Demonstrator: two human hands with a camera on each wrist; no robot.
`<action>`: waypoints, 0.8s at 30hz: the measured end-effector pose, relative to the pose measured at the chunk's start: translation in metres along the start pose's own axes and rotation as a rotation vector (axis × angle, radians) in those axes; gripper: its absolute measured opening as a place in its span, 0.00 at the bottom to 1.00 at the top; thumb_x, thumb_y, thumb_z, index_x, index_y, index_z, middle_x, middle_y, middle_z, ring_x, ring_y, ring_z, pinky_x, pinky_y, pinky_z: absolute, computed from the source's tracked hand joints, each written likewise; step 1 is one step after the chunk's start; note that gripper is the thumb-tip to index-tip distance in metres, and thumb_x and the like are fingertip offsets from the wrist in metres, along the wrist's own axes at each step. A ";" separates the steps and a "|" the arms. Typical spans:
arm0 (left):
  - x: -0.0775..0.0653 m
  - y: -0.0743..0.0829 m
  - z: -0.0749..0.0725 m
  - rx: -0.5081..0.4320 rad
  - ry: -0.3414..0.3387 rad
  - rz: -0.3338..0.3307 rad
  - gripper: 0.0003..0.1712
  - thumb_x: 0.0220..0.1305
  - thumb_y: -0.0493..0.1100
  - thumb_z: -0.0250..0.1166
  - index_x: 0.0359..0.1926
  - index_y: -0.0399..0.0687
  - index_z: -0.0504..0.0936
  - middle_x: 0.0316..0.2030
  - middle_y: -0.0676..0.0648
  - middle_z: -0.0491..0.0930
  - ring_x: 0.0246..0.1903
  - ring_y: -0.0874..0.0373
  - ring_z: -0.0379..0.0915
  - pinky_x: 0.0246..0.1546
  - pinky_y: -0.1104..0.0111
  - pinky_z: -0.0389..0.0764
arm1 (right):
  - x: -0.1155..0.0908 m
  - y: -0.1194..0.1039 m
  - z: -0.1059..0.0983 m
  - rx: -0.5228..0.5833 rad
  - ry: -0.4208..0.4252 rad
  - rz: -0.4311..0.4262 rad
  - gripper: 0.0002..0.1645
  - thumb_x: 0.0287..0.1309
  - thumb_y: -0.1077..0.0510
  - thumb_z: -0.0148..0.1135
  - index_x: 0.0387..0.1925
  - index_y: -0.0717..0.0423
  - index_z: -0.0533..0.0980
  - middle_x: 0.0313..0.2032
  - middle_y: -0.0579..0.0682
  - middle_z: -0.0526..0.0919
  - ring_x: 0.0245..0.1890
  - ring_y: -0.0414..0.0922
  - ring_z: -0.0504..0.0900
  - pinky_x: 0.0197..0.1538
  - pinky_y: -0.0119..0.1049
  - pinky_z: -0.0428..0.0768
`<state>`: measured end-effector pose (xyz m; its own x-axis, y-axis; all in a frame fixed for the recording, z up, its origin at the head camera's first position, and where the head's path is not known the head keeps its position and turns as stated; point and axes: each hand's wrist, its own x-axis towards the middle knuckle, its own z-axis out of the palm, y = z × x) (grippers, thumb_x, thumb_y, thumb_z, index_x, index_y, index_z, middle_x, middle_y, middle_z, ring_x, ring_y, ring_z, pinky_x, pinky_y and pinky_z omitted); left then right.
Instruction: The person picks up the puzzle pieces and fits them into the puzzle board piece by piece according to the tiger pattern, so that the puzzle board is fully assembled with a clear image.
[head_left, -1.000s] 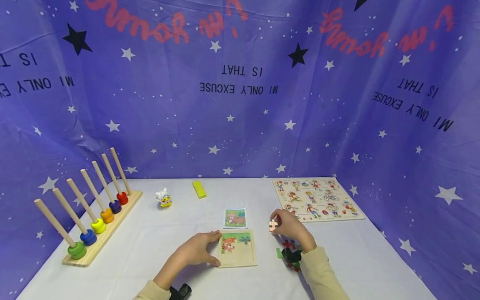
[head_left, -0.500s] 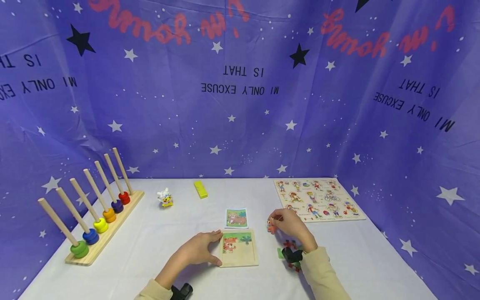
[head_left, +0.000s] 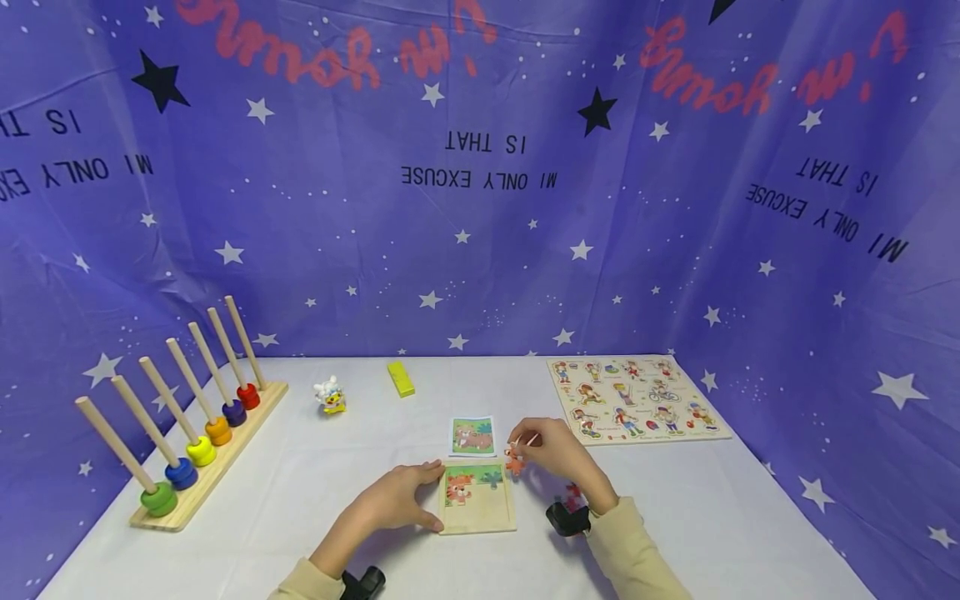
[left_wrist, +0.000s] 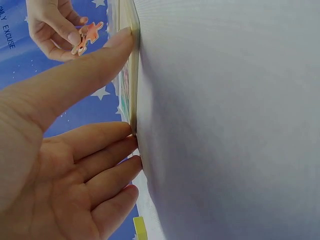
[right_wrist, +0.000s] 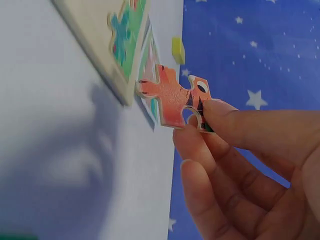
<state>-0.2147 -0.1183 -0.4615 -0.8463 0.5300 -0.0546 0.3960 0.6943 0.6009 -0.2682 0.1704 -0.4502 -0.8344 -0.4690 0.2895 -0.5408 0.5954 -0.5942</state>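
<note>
A small wooden jigsaw tray (head_left: 486, 514) lies in front of me, with tiger-face and green foliage pieces fitted along its upper part. My left hand (head_left: 396, 500) rests at its left side, thumb and fingertips touching the edge; the left wrist view shows those fingers (left_wrist: 107, 175) fairly straight. Between thumb and fingers, my right hand (head_left: 558, 454) pinches an orange jigsaw piece (right_wrist: 172, 97) with black stripes. That piece is raised just off the tray's upper right corner, tilted, apart from it. Beyond the tray lies a picture card (head_left: 473, 437) of a tiger.
Loose red and green pieces (head_left: 573, 497) lie partly hidden under my right wrist. A peg stacker (head_left: 202, 462) with coloured rings stands left. Farther back are a white-and-yellow figurine (head_left: 330, 396), a yellow block (head_left: 401, 379) and a large picture-puzzle board (head_left: 637, 400).
My right hand has carried the orange jigsaw piece leftward to near the tray and turned it so its printed side shows differently. My left hand has stayed at the tray's edge.
</note>
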 end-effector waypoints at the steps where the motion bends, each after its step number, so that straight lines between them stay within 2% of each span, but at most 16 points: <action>1: 0.000 0.000 0.000 -0.002 0.001 0.001 0.50 0.41 0.51 0.79 0.63 0.31 0.70 0.65 0.36 0.67 0.64 0.35 0.61 0.64 0.43 0.61 | 0.000 -0.001 0.002 0.002 -0.013 -0.003 0.05 0.55 0.66 0.67 0.33 0.54 0.82 0.28 0.44 0.83 0.25 0.35 0.78 0.31 0.31 0.79; 8: -0.001 0.000 0.000 0.005 0.002 0.007 0.50 0.41 0.51 0.78 0.63 0.31 0.71 0.65 0.36 0.67 0.63 0.34 0.61 0.63 0.42 0.61 | 0.001 -0.012 0.015 0.027 -0.094 -0.027 0.07 0.57 0.67 0.64 0.36 0.55 0.83 0.28 0.44 0.83 0.24 0.34 0.77 0.30 0.29 0.78; 16: 0.001 -0.002 0.000 0.014 0.005 0.020 0.50 0.41 0.52 0.78 0.62 0.31 0.71 0.64 0.35 0.68 0.63 0.35 0.62 0.63 0.43 0.62 | 0.002 -0.024 0.031 0.111 -0.182 -0.046 0.06 0.58 0.68 0.64 0.37 0.59 0.82 0.28 0.47 0.83 0.22 0.35 0.77 0.26 0.28 0.77; 24: 0.002 -0.002 0.001 0.012 -0.001 0.006 0.50 0.41 0.53 0.78 0.63 0.32 0.71 0.64 0.36 0.68 0.63 0.36 0.62 0.63 0.44 0.63 | 0.002 -0.026 0.044 0.136 -0.205 -0.017 0.08 0.55 0.69 0.66 0.37 0.58 0.82 0.26 0.47 0.81 0.19 0.32 0.75 0.23 0.26 0.76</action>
<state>-0.2168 -0.1182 -0.4636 -0.8435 0.5347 -0.0512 0.4058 0.6968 0.5914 -0.2512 0.1250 -0.4673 -0.7787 -0.6090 0.1505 -0.5238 0.4991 -0.6903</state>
